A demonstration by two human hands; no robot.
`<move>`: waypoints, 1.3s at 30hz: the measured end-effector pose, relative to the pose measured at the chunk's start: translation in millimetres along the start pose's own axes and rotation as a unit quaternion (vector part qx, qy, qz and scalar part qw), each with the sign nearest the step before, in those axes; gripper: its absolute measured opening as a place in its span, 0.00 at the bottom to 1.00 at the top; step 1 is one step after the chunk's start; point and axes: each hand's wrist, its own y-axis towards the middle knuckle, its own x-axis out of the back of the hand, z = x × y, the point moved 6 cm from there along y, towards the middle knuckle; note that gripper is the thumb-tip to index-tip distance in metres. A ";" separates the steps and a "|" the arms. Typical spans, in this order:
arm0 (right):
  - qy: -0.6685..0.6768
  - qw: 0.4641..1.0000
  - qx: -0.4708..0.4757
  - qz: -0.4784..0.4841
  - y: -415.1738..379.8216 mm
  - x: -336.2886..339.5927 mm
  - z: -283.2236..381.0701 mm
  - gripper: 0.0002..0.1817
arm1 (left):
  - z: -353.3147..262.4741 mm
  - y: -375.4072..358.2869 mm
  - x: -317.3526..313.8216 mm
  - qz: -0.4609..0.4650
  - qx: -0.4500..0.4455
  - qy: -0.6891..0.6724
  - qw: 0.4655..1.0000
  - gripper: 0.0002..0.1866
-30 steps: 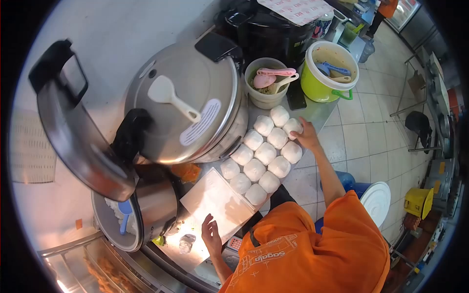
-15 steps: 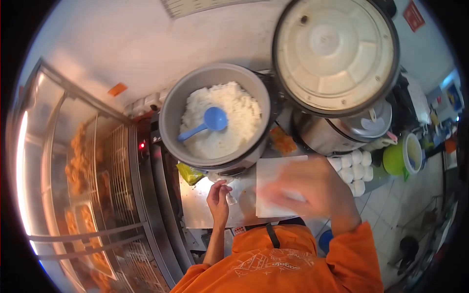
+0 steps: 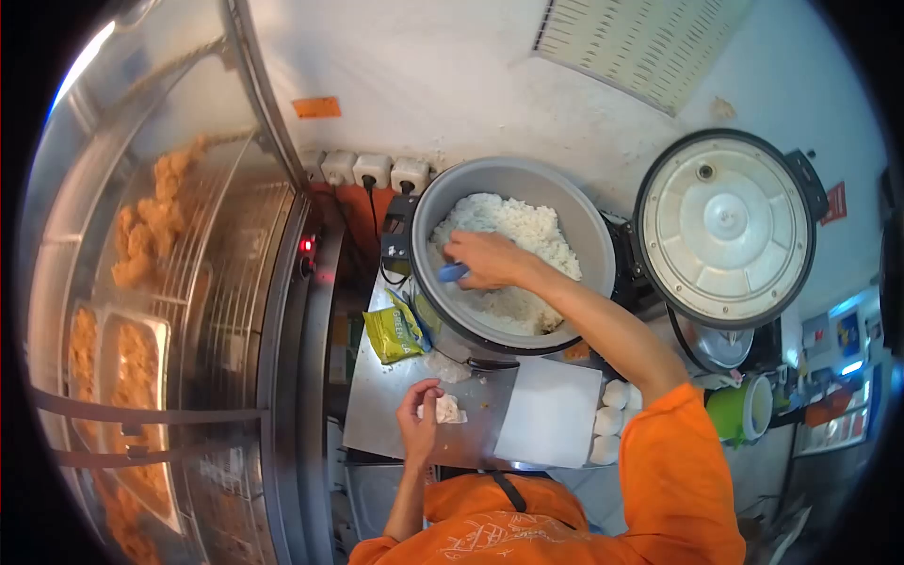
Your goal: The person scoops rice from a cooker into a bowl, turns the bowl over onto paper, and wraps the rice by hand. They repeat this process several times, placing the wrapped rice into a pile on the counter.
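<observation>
My right hand [image 3: 485, 260] reaches into the rice cooker [image 3: 589, 221], its fingers closed round the handle of a blue scoop [image 3: 453, 272]. My fingers hide most of the scoop, down at the white rice [image 3: 527, 224]. Low over the metal counter, my left hand [image 3: 419, 414] has its fingers curled on a small crumpled whitish piece [image 3: 450, 409], maybe plastic or paper. Square white paper sheets [image 3: 548, 414] lie to the right of that hand. Beside them sit several rounded white bundles [image 3: 610, 421], partly covered by my right arm.
The cooker's raised lid [image 3: 730, 226] leans back on the right. A green packet [image 3: 395, 330] lies on the counter [image 3: 377, 414] by the cooker. At left stands a glass display case [image 3: 282, 311] with fried pieces [image 3: 151, 226]. Plugs [image 3: 371, 171] line the wall; a green bucket [image 3: 739, 411] stands right.
My right hand has moved from above the paper sheets into the cooker and taken hold of the blue scoop. My left hand stays low over the counter. The camera view has shifted.
</observation>
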 end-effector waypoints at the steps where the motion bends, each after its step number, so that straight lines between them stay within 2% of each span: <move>1: 0.014 0.999 0.011 -0.029 -11.1 16.2 4.5 0.14 | 1.9 -0.2 6.4 -0.008 0.010 -0.011 1.000 0.11; 3: 0.041 0.997 -0.035 -0.050 -35.8 44.1 -15.5 0.16 | -3.6 7.3 15.5 -0.015 -0.033 0.015 0.999 0.10; 5: -0.024 0.986 -0.164 0.032 -64.0 69.3 -37.1 0.14 | -3.0 18.3 17.1 -0.024 -0.035 0.017 0.999 0.10; 6: -0.027 0.985 -0.165 0.039 -70.5 68.5 -42.9 0.14 | -8.0 23.8 14.8 -0.031 -0.044 0.025 0.998 0.10; 7: -0.105 0.968 -0.216 0.078 -79.5 61.6 -56.9 0.16 | -12.4 30.1 12.1 -0.038 -0.055 0.034 0.997 0.10; 8: -0.180 0.940 -0.265 0.115 -88.9 53.3 -69.3 0.18 | -14.1 37.0 6.7 -0.013 -0.057 0.020 0.998 0.17; 9: -0.184 0.939 -0.267 0.117 -93.1 37.9 -73.5 0.18 | -17.3 42.8 -0.7 -0.012 -0.056 0.015 0.998 0.17; 11: -0.215 0.950 -0.216 0.067 -86.9 15.0 -62.9 0.16 | -42.8 50.6 -22.3 0.009 -0.136 0.055 0.989 0.34; 12: -0.190 0.952 -0.221 0.098 -81.7 12.1 -62.3 0.18 | -49.0 53.0 -29.1 0.008 -0.136 0.052 0.989 0.34; 14: -0.228 0.946 -0.216 0.079 -82.8 27.7 -64.4 0.18 | -60.3 58.4 -44.8 0.059 -0.163 0.106 0.979 0.50; 18: -0.315 0.919 -0.230 0.055 -89.5 78.7 -54.7 0.21 | -53.8 60.4 -46.4 0.057 -0.145 0.123 0.980 0.54; 19: -0.314 0.919 -0.230 0.062 -92.4 73.9 -58.2 0.21 | -56.6 59.4 -46.6 0.063 -0.142 0.125 0.980 0.54; 21: -0.378 0.890 -0.252 0.034 -96.3 64.9 -68.8 0.15 | -55.4 56.7 -46.9 0.069 -0.136 0.125 0.980 0.54; 25: -0.359 0.898 -0.236 0.095 -100.1 26.4 -68.8 0.12 | -52.1 54.7 -53.0 0.078 -0.157 0.146 0.974 0.59; 27: -0.270 0.935 -0.208 0.094 -102.6 24.6 -55.6 0.11 | -50.9 53.1 -52.8 0.082 -0.163 0.158 0.970 0.61; 28: -0.267 0.936 -0.209 0.095 -105.2 23.7 -54.1 0.11 | -50.2 53.9 -53.2 0.088 -0.165 0.159 0.969 0.61; 30: -0.185 0.945 -0.214 0.163 -112.9 15.1 -53.4 0.11 | -48.5 53.4 -53.8 0.092 -0.165 0.160 0.969 0.62; 31: -0.187 0.945 -0.212 0.166 -106.6 19.0 -46.9 0.11 | -47.3 54.0 -53.6 0.090 -0.163 0.158 0.970 0.62; 33: -0.122 0.937 -0.215 0.246 -96.1 15.5 -31.6 0.10 | -45.6 53.9 -54.6 0.091 -0.164 0.155 0.970 0.63; 37: -0.094 0.938 -0.190 0.274 -96.4 14.2 -24.7 0.11 | -45.0 54.4 -53.8 0.095 -0.156 0.160 0.970 0.64; 39: -0.034 0.943 -0.156 0.292 -106.0 27.7 -12.5 0.12 | -44.0 54.8 -53.8 0.102 -0.158 0.151 0.970 0.64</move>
